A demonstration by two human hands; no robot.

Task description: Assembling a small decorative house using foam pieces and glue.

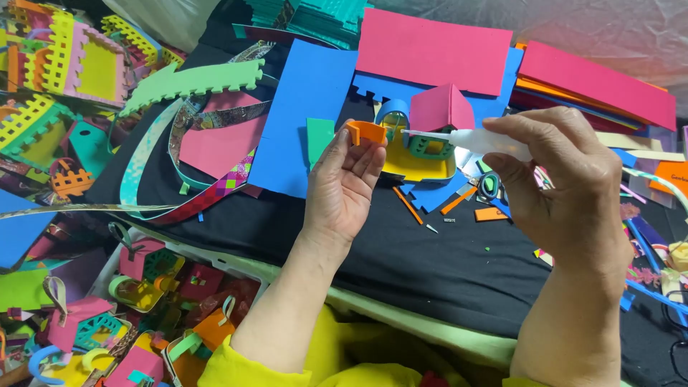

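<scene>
Yellow sleeves [337,362] lowest in frame; left hand [344,188] pinches an orange foam piece [366,132], right hand [566,190] grips a glue bottle [487,142] at centre.

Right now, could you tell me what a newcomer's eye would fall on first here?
At centre, the left hand pinches a small orange foam piece, and the right hand aims a white glue bottle at it. Behind them stands a small foam house with a pink roof.

1 head camera looks steeply down, close over the black worktop [401,265].
</scene>
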